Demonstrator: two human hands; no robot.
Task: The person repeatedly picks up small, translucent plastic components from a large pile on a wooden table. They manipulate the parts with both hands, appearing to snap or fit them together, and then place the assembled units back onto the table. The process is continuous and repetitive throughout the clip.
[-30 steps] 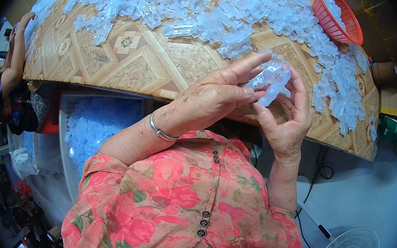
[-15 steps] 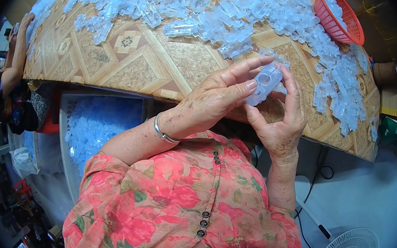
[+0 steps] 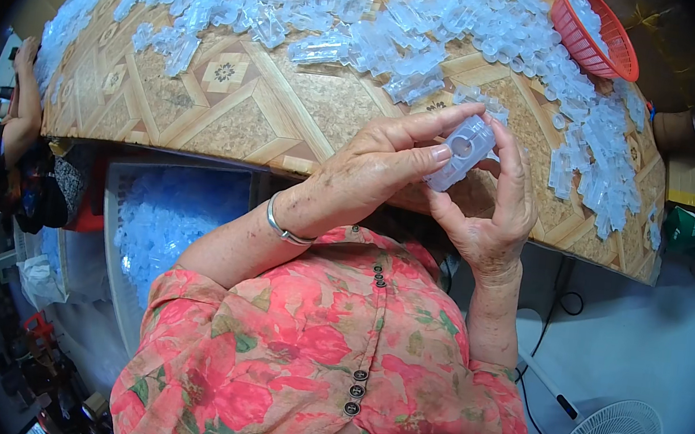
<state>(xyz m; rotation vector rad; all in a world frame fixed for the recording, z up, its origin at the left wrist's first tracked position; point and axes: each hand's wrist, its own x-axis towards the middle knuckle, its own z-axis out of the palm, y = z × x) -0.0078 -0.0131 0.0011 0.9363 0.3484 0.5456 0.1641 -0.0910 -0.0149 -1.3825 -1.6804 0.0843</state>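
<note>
1. Evidently, the left hand (image 3: 379, 157) is pinching a clear plastic case (image 3: 462, 154) between thumb and fingers, while the right hand (image 3: 495, 224) is bracing its ends with thumb and forefinger, in a narrow grip.
2. This case is hanging tilted between both hands, above the near edge of the patterned table (image 3: 205, 117).
3. As for progress, one case is being handled; whether it is finished, I cannot tell. Many loose clear plastic pieces (image 3: 418, 29) are lying on the table, so much seems left. Bluish pieces are filling a white-rimmed bin (image 3: 113, 218) below; their stage is not showing.
4. The case is looking translucent, bluish-white and blocky, with a round opening facing upward.
5. Farther out, a red lattice basket (image 3: 576, 43) is holding more pieces.
</note>
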